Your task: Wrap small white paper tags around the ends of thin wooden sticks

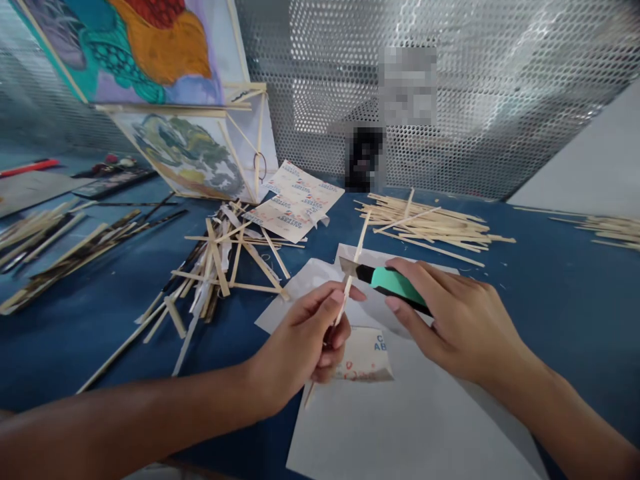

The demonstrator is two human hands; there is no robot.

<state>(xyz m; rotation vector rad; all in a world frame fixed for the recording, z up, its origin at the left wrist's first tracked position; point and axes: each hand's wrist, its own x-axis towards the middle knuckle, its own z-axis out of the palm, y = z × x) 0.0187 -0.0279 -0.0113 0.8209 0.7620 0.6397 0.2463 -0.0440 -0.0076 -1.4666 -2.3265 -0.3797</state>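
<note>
My left hand grips one thin wooden stick, tilted above white paper; my right hand holds one green-and-black cutter, its one blade crossing the stick. Two paintings stand at the back left.

Left hand: was bare, slim-fingered, thumbnail short!
Right hand: bare too, and just as slim-fingered it looked!
Forearms: these were slim, bare right along!

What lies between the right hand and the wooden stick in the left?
The green-and-black utility knife, its blade crossing the wooden stick in the head view.
</note>
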